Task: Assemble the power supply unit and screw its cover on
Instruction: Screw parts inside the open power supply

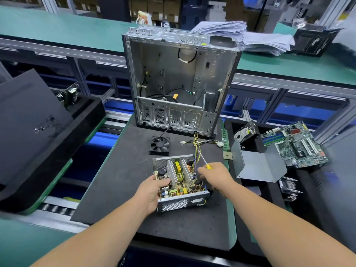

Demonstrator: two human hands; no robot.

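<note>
The open power supply unit (180, 182) lies on the black mat (123, 189), its circuit board, heat sinks and coils exposed, with a perforated metal wall facing me. My left hand (154, 191) grips its left side. My right hand (213, 175) holds a screwdriver (204, 160) with a yellow handle, shaft pointing up and away over the unit's right edge. The unit's yellow and black cable bundle (198, 143) runs back toward the case. The bent grey metal cover (256, 162) rests to the right, apart from the unit.
An empty computer case (179, 78) stands upright behind the unit. A black fan (159, 145) lies in front of it. A motherboard (294, 143), a RAM stick (225, 139) and a heat sink (290, 187) sit at the right. A dark side panel (28, 116) leans at the left.
</note>
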